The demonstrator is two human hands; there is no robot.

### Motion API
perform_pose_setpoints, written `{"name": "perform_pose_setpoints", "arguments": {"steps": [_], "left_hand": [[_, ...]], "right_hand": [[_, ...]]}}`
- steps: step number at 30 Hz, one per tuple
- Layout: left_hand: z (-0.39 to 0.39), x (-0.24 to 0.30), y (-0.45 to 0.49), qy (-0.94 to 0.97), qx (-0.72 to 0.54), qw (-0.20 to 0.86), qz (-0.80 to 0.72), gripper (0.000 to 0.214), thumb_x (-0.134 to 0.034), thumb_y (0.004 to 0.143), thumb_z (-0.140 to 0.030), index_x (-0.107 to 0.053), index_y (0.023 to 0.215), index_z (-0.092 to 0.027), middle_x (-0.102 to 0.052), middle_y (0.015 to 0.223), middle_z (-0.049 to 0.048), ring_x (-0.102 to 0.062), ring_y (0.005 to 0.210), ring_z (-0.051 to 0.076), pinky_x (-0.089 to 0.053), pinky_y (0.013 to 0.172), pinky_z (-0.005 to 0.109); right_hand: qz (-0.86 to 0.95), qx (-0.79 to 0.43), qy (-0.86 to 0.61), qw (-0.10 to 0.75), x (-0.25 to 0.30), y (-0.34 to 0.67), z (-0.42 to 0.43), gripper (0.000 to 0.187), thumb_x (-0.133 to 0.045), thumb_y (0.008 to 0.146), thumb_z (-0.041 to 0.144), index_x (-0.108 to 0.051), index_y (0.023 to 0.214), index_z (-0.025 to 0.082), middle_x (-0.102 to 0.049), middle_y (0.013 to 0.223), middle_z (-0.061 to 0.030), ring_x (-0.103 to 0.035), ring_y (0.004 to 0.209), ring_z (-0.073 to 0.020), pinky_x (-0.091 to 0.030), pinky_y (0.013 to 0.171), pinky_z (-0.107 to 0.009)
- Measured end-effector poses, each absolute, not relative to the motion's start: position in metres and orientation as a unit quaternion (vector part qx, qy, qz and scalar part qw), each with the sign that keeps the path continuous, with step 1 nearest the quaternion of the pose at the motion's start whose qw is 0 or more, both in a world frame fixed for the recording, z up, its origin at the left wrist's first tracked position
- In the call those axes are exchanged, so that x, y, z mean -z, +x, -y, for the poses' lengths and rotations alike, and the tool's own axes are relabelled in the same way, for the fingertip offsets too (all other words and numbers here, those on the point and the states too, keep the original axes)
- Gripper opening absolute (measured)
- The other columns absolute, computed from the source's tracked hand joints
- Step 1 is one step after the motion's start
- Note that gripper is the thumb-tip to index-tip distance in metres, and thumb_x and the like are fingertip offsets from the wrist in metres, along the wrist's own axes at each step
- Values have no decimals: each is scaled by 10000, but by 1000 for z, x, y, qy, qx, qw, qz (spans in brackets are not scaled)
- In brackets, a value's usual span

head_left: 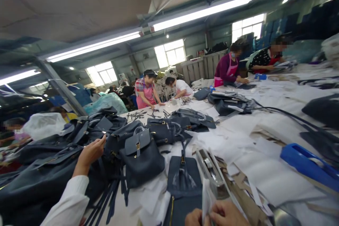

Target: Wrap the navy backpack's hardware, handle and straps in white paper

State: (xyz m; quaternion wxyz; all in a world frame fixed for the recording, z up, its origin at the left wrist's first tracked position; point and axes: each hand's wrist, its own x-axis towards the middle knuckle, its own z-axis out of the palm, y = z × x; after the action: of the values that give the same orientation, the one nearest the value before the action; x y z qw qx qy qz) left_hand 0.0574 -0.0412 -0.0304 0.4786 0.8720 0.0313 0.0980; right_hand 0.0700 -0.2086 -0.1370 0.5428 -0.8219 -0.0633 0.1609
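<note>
At the bottom edge, my left hand (pixel 194 217) and my right hand (pixel 227 214) are close together, fingers closed on a thin white wrapping sheet (pixel 208 199). The sheet stands up between them, partly hidden by my fingers. Just left of it lies a dark blue backpack (pixel 184 173) with a gold zip and buckle, its lower part cut off by the frame. Beyond my hands is a grey tape dispenser (pixel 210 169). Another dark blue backpack (pixel 144 159), with a flap and gold clasp, sits further left.
At left, a co-worker's white-sleeved hand (pixel 91 153) reaches over a heap of dark bags (pixel 53 162). A blue tape dispenser (pixel 308 162) and white sheets (pixel 275 169) lie at right. Several people work across the table, including one in a pink apron (pixel 145 97).
</note>
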Motion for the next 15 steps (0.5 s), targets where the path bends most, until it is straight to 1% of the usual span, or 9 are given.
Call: {"name": "perform_pose_setpoints", "arguments": {"steps": [2, 4, 6, 8, 12, 15], "left_hand": [[51, 50, 46, 870, -52, 487, -51, 290, -619, 744, -501, -681, 552, -293, -590, 503, 53, -649, 630, 273, -345, 497, 343], [61, 67, 31, 868, -3, 493, -66, 301, -604, 749, -457, -660, 548, -241, -625, 548, 54, -616, 583, 240, -370, 523, 339], [66, 76, 19, 860, 39, 505, -71, 293, -550, 789, -389, -675, 618, -186, -647, 613, 47, -589, 615, 201, -395, 581, 313], [66, 76, 13, 851, 67, 516, -65, 286, -527, 812, -351, -689, 699, -145, -637, 657, 31, -558, 654, 171, -388, 617, 279], [61, 75, 18, 826, 117, 546, -69, 322, -535, 836, -391, -679, 728, -124, -569, 628, -7, -473, 611, 126, -332, 584, 238], [57, 78, 19, 788, 161, 591, -68, 349, -562, 839, -438, -682, 748, -123, -580, 638, -9, -473, 613, 123, -344, 599, 232]], "right_hand": [[48, -159, -823, 543, 122, 64, 209, 169, -539, 668, 306, -608, 534, 229, -637, 537, -35, -592, 526, -194, -413, 521, -300], [32, -175, -818, 547, 104, 58, 209, 178, -544, 679, 295, -619, 542, 210, -636, 525, -31, -558, 454, -162, -391, 470, -272], [21, -194, -809, 555, 88, 54, 211, 167, -573, 679, 286, -619, 555, 184, -635, 522, -26, -547, 430, -139, -390, 455, -248], [12, -201, -799, 566, 79, 54, 214, 156, -604, 686, 278, -618, 583, 161, -618, 505, -24, -535, 419, -133, -397, 448, -245], [-19, -243, -770, 589, 79, 57, 220, 147, -649, 718, 295, -566, 703, 174, -625, 553, 7, -496, 405, -102, -362, 420, -222], [5, -267, -740, 617, 80, 59, 226, 175, -666, 747, 304, -537, 726, 188, -579, 512, 35, -456, 411, -91, -324, 420, -216]]}}
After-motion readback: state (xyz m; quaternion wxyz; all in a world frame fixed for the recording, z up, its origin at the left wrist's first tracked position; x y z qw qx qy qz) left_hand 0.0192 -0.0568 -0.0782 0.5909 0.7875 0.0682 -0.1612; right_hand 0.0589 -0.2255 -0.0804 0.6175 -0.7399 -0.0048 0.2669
